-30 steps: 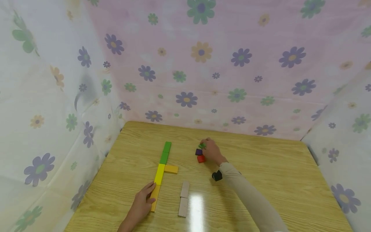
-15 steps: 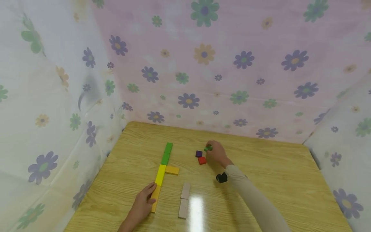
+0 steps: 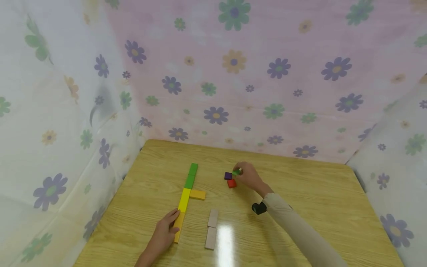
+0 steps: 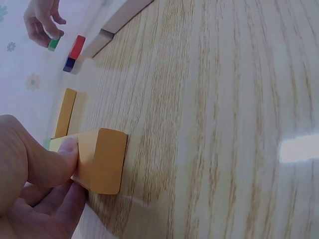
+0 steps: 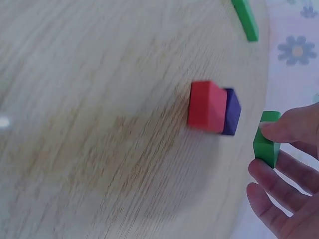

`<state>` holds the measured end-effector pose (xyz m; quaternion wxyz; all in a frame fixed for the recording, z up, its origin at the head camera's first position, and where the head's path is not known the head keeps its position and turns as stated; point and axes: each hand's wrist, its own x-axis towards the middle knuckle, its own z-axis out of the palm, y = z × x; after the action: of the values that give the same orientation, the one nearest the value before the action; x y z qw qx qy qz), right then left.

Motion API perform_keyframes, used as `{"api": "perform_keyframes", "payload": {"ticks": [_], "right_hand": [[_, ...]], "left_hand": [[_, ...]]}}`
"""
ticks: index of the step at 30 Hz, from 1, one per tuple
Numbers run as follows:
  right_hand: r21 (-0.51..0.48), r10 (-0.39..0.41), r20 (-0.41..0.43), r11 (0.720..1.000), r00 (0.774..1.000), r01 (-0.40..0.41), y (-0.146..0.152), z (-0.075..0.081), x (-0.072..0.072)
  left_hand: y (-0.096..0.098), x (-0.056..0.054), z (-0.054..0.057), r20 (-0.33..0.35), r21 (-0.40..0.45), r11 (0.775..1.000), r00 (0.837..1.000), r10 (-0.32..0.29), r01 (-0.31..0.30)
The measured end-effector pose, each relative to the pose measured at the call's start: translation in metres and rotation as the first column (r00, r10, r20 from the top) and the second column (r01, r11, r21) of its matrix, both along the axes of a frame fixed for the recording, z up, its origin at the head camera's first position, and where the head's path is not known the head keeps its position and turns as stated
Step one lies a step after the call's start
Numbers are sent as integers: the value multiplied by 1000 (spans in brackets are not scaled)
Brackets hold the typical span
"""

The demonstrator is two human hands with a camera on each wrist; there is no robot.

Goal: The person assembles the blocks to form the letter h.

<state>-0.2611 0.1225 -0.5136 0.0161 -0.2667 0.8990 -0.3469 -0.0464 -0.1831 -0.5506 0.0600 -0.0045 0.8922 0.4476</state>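
Note:
My left hand (image 3: 163, 230) holds the near orange block (image 4: 107, 162) between thumb and fingers. It is the near end of a straight row that continues with a yellow block (image 3: 184, 200) and two green blocks (image 3: 191, 176). A second orange block (image 3: 198, 194) sticks out to the right from the yellow one. My right hand (image 3: 249, 176) pinches a small green block (image 5: 266, 144) between thumb and fingertips, at the back of the table. Just left of that hand lie a purple block (image 3: 228, 176) and a red block (image 3: 231, 183), close together.
Two pale wooden blocks (image 3: 211, 237) lie end to end right of the row. A dark wrist-worn device (image 3: 259, 208) hangs under the right sleeve. Flowered cloth (image 3: 247, 111) closes off the back and sides of the wooden table (image 3: 317, 207).
The right hand has shifted right with the small green block, away from the red and purple blocks, then slightly back left. The left hand stays on the orange block.

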Motion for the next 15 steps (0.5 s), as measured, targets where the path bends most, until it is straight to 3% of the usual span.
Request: {"api": "perform_keyframes", "payload": {"ticks": [8,15], "right_hand": [[-19,76,-8,997,997,-76,-7,8,20],[-45,170,-31,984,985,-171,-22,7,32]], "left_hand": [[2,-1,-2,11,31,999,1000,-29,28],[0,1,0,-2,-2,1000,1000,2,-2]]}}
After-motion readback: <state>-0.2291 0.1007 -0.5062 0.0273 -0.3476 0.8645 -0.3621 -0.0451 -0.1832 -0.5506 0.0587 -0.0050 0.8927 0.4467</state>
